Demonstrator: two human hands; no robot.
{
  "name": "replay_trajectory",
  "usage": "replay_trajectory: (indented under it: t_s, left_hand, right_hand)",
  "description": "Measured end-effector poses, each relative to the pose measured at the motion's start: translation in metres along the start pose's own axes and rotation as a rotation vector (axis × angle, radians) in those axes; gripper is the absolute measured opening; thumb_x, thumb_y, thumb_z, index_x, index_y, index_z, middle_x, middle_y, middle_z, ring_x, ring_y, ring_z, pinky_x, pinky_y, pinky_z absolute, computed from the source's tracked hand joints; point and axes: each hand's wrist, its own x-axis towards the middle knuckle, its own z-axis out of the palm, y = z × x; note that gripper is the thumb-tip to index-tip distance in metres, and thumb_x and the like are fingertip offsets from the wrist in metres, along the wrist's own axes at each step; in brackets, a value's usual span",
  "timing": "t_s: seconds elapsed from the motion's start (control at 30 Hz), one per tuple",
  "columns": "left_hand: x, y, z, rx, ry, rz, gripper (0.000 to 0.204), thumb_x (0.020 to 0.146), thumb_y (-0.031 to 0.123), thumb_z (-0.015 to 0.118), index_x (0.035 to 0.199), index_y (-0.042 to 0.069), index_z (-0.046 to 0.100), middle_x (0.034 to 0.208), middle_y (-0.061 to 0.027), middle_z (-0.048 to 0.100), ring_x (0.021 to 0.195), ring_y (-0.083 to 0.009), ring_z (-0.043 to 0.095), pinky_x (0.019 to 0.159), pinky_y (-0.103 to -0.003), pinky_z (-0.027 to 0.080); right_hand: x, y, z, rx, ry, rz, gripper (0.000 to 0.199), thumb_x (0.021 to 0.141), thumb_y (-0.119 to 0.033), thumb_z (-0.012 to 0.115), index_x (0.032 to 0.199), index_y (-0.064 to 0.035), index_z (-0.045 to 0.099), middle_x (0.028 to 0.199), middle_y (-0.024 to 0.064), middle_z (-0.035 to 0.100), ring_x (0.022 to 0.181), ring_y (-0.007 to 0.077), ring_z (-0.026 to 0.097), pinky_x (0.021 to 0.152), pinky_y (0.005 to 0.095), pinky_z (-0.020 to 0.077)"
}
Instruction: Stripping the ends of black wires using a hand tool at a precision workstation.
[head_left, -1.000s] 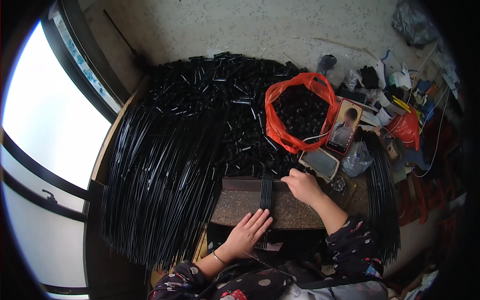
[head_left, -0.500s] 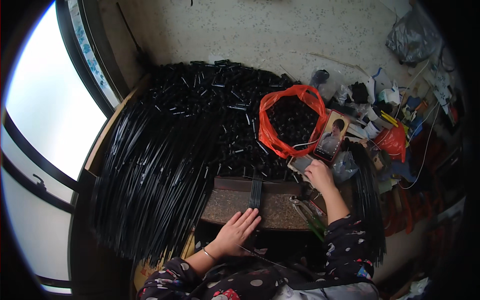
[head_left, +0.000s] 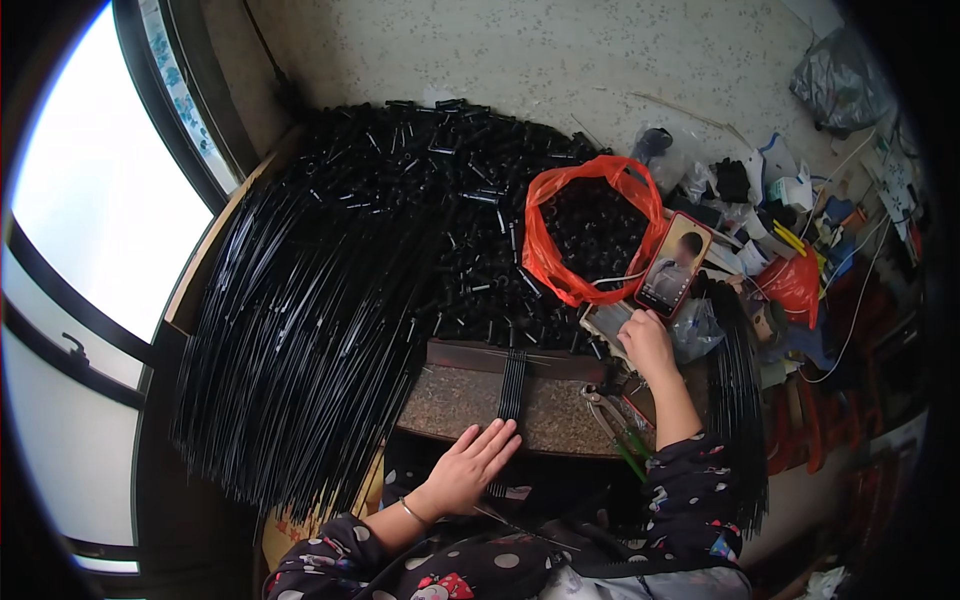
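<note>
My left hand (head_left: 472,470) lies flat with its fingers stretched out at the front edge of the speckled work board (head_left: 560,410). Its fingertips rest on a narrow row of thin black rods (head_left: 511,390) laid side by side across the board. My right hand (head_left: 648,340) reaches to a small shallow box (head_left: 606,322) below the phone. Its fingers are drawn together and point down into the box; what they hold, if anything, is hidden. Behind the board runs a dark raised bar (head_left: 465,360), and the rods lie over it.
Long black rods (head_left: 290,370) with tube-like ends are heaped at the left and back. A red plastic bag (head_left: 545,270) of small black parts stands beside a propped phone (head_left: 675,265). Green-handled pliers (head_left: 625,440) lie at the board's right; clutter (head_left: 790,260) fills the far right.
The view has shifted slightly. My right hand stays at the small box, its fingers drawn in a little more. My left hand keeps its place on the rods.
</note>
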Motion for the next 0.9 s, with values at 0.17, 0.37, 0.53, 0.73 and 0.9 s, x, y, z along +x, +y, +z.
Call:
replay_trajectory:
  t_s: [0.17, 0.37, 0.53, 0.73, 0.9]
  left_hand:
    - [0.001, 0.0, -0.007, -0.036, -0.072, -0.023, 0.081, 0.07, 0.035, 0.059, 0.136, 0.0, 0.028, 0.143, -0.0183, 0.025, 0.133, -0.03, 0.024, 0.106, -0.044, 0.02]
    - [0.004, 0.0, -0.003, -0.067, -0.056, -0.032, 0.076, 0.069, 0.024, 0.056, 0.136, 0.0, 0.028, 0.143, -0.0184, 0.024, 0.134, -0.0305, 0.023, 0.107, -0.044, 0.018]
    - [0.005, -0.001, -0.004, -0.094, -0.075, -0.049, 0.078, 0.067, 0.024, 0.056, 0.136, 0.001, 0.028, 0.143, -0.019, 0.024, 0.134, -0.0307, 0.023, 0.107, -0.044, 0.017]
    - [0.006, 0.0, -0.006, -0.098, -0.078, -0.049, 0.078, 0.067, 0.025, 0.057, 0.135, 0.0, 0.029, 0.143, -0.0186, 0.025, 0.133, -0.0307, 0.024, 0.107, -0.044, 0.018]
    - [0.004, 0.001, -0.007, -0.085, -0.051, -0.049, 0.077, 0.067, 0.024, 0.056, 0.135, 0.0, 0.03, 0.142, -0.0186, 0.026, 0.133, -0.0307, 0.025, 0.106, -0.044, 0.019]
  right_hand:
    - [-0.001, -0.008, -0.005, 0.02, 0.149, 0.021, 0.009, 0.067, -0.006, 0.068, 0.074, -0.0023, 0.063, 0.082, 0.01, 0.054, 0.084, 0.0289, 0.052, 0.072, 0.038, 0.0462]
    - [0.003, 0.001, -0.006, 0.034, 0.083, -0.011, 0.01, 0.07, -0.007, 0.066, 0.079, -0.0035, 0.062, 0.077, 0.0093, 0.054, 0.082, 0.0286, 0.053, 0.07, 0.0376, 0.0457]
    - [0.008, -0.044, -0.011, 0.357, 0.277, -0.047, 0.006, 0.074, -0.002, 0.06, 0.079, -0.0009, 0.058, 0.074, 0.0134, 0.054, 0.067, 0.0321, 0.055, 0.06, 0.0357, 0.0444]
    - [-0.001, -0.097, 0.022, 0.338, 0.036, -0.277, 0.008, 0.077, -0.004, 0.057, 0.084, -0.0039, 0.061, 0.075, 0.01, 0.054, 0.07, 0.0297, 0.058, 0.06, 0.0369, 0.0468]
    - [-0.003, -0.091, 0.024, 0.284, -0.016, -0.159, 0.012, 0.074, -0.003, 0.052, 0.082, -0.0051, 0.061, 0.076, 0.0095, 0.052, 0.072, 0.0287, 0.058, 0.062, 0.0371, 0.0485]
